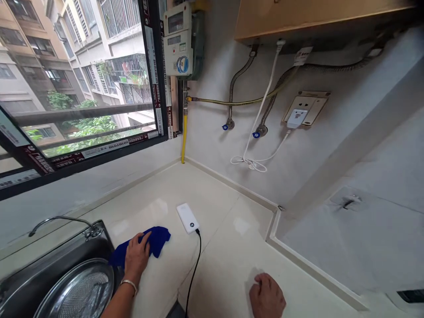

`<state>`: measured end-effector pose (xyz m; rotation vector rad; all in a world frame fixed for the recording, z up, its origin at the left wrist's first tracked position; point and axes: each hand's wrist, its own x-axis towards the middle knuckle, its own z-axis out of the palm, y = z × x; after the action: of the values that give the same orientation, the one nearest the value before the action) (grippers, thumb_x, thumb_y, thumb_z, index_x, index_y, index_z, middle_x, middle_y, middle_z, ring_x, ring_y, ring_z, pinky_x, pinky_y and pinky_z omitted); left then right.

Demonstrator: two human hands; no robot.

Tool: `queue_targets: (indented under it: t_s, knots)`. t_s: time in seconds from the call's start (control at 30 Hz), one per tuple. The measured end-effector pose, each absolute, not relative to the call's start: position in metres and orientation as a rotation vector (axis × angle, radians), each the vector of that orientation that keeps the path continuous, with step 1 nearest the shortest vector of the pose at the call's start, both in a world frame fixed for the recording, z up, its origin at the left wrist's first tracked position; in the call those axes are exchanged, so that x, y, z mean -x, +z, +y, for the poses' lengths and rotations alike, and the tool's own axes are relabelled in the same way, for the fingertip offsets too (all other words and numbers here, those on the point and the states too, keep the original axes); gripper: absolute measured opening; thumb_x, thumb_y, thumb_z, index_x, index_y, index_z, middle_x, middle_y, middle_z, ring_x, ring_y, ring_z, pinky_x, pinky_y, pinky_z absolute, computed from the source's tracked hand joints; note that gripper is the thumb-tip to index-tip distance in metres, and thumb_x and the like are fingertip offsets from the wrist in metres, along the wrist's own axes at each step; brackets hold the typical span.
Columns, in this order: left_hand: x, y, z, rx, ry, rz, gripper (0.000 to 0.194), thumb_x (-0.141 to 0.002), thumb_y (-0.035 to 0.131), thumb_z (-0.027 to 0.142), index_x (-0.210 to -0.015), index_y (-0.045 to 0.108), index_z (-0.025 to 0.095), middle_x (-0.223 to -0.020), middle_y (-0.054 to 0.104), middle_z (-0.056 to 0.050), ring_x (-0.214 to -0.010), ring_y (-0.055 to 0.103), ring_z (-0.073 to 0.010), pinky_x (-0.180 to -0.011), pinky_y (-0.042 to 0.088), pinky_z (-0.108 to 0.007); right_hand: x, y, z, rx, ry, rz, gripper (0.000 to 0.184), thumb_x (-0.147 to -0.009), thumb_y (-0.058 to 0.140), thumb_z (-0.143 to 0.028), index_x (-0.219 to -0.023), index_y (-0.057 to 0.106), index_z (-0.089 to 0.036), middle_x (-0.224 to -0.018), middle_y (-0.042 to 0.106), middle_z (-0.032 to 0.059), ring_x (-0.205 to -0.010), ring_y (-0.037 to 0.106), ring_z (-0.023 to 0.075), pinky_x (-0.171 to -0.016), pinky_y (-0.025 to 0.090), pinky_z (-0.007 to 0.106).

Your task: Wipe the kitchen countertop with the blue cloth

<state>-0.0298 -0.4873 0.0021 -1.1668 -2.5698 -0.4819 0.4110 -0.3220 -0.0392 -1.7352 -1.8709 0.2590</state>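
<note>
My left hand (pixel 136 257) lies flat on a blue cloth (pixel 155 240) spread on the pale countertop (pixel 232 247), just right of the sink. Its fingers are stretched out over the cloth. My right hand (pixel 266 298) rests on the counter near the front edge, fingers curled under, with nothing visible in it. Between the two hands lies a white power bank (pixel 187 217) with a black cable (pixel 194 269) running from it toward the front edge.
A steel sink (pixel 39 278) with a round metal strainer bowl (pixel 79 293) and a faucet (pixel 59 221) sits at the left. A window, a gas meter (pixel 179 42), hoses, a wall socket (pixel 306 108) and a white cord line the back wall.
</note>
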Motion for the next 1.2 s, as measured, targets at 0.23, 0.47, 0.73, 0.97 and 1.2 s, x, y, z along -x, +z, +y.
queue_targets:
  t_s: [0.23, 0.47, 0.73, 0.97, 1.2]
  knots:
    - [0.053, 0.004, -0.474, 1.114, -0.466, -2.589, 0.043, -0.097, 0.039, 0.029, -0.133, 0.062, 0.026, -0.125, 0.060, -0.011, -0.108, 0.056, -0.0253, -0.093, 0.049, -0.040, -0.413, -0.045, -0.322, 1.755, 0.220, -1.879, 0.024, -0.080, 0.039, -0.031, -0.093, 0.058, -0.025, -0.119, 0.062, 0.0093, -0.115, 0.052, 0.0319, -0.098, 0.038, 0.053]
    - [0.073, 0.009, -0.462, 1.044, -0.456, -2.613, 0.045, -0.097, 0.036, 0.032, -0.134, 0.060, 0.025, -0.127, 0.058, -0.012, -0.109, 0.053, -0.0275, -0.090, 0.047, -0.040, -0.417, -0.051, -0.319, 1.765, 0.174, -1.905, 0.025, -0.081, 0.039, -0.031, -0.093, 0.059, -0.024, -0.122, 0.062, 0.0105, -0.116, 0.052, 0.0324, -0.099, 0.039, 0.054]
    - [0.097, 0.016, -0.447, 0.935, -0.479, -2.651, 0.045, -0.095, 0.039, 0.032, -0.134, 0.060, 0.024, -0.127, 0.057, -0.014, -0.109, 0.053, -0.0286, -0.089, 0.045, -0.041, -0.418, -0.055, -0.318, 1.820, 0.144, -1.896, 0.025, -0.079, 0.039, -0.032, -0.092, 0.059, -0.025, -0.122, 0.063, 0.0100, -0.117, 0.053, 0.0330, -0.100, 0.039, 0.055]
    - [0.117, 0.016, -0.434, 0.879, -0.518, -2.665, 0.045, -0.096, 0.039, 0.033, -0.135, 0.059, 0.024, -0.128, 0.056, -0.014, -0.111, 0.050, -0.0289, -0.089, 0.044, -0.042, -0.432, -0.068, -0.312, 1.878, 0.195, -1.947, 0.024, -0.077, 0.045, -0.034, -0.093, 0.060, -0.025, -0.128, 0.062, 0.0103, -0.118, 0.052, 0.0346, -0.097, 0.040, 0.055]
    - [0.145, 0.014, -0.416, 0.856, -0.562, -2.673, 0.045, -0.095, 0.040, 0.035, -0.134, 0.060, 0.024, -0.127, 0.055, -0.013, -0.109, 0.048, -0.0288, -0.087, 0.042, -0.041, -0.427, -0.062, -0.316, 1.884, 0.127, -1.940, 0.022, -0.079, 0.043, -0.032, -0.093, 0.059, -0.026, -0.124, 0.062, 0.0091, -0.116, 0.053, 0.0328, -0.097, 0.039, 0.053]
